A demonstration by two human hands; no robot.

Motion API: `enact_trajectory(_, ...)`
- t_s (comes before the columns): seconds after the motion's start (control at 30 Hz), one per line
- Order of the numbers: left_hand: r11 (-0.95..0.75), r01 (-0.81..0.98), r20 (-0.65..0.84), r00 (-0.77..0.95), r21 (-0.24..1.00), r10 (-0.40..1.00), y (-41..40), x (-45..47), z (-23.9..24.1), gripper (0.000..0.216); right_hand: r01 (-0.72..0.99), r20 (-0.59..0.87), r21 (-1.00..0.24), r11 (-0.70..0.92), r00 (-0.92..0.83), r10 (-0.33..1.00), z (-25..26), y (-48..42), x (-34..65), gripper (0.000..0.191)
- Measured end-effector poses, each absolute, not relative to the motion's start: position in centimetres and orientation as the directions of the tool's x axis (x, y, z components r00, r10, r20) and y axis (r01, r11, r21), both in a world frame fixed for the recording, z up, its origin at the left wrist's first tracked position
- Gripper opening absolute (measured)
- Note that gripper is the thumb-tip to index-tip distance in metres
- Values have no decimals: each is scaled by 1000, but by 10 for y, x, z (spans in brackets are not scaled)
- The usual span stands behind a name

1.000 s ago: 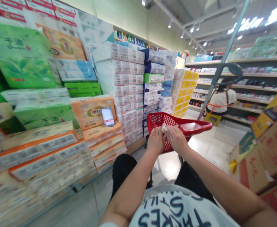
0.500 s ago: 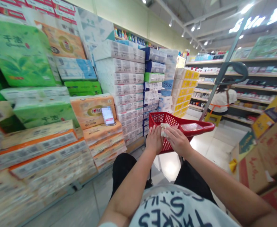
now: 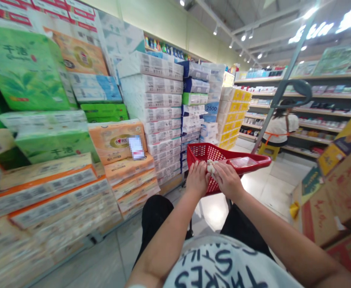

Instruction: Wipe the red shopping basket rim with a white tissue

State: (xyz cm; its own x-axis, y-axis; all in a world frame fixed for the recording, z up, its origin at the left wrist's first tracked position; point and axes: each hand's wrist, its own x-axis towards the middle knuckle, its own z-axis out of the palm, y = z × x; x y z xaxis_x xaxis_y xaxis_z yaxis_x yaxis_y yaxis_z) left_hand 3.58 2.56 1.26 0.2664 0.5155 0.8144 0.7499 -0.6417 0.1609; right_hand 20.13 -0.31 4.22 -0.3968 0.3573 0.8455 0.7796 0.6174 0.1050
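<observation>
Between my two hands is a small off-white, lumpy, soft-looking thing [image 3: 211, 167], whose exact kind I cannot make out. The fingers of my left hand [image 3: 197, 178] are bent in against its left side. From the right, my right hand [image 3: 228, 180] pinches it with fingers pressed together. Both hands are held just over the near edge of a red plastic shopping basket [image 3: 202, 150] with a holed wall. The hands partly hide the basket's near side and the lumpy thing.
Tissue packs [image 3: 163, 84] stand in tall stacks on the left, with a phone [image 3: 136, 147] resting against an orange pack [image 3: 112, 140]. Cardboard boxes [image 3: 348, 192] are piled on the right. Farther off, a person [image 3: 280, 128] sits on a yellow stool before shelves [image 3: 322, 96].
The off-white thing has shifted slightly right and down between my hands. My left fingers have curled in a little more. The phone and stacks stay where they were.
</observation>
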Motion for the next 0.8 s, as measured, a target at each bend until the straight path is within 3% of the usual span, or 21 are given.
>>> enact_trajectory(0.13,-660,737,815,288,147,502,28,35,11,36,764,807,93,639,-434,401,53,1,203,33)
enact_trajectory(0.3,-665,729,810,285,164,513,28,36,10,37,851,794,-25,524,-302,528,64,9,198,29)
enact_trajectory(0.53,-666,730,814,291,151,503,31,33,7,39,753,818,110,649,-439,371,45,3,197,36)
enact_trajectory(0.8,-664,735,819,291,140,495,36,34,4,41,716,832,102,691,-442,335,44,8,205,42)
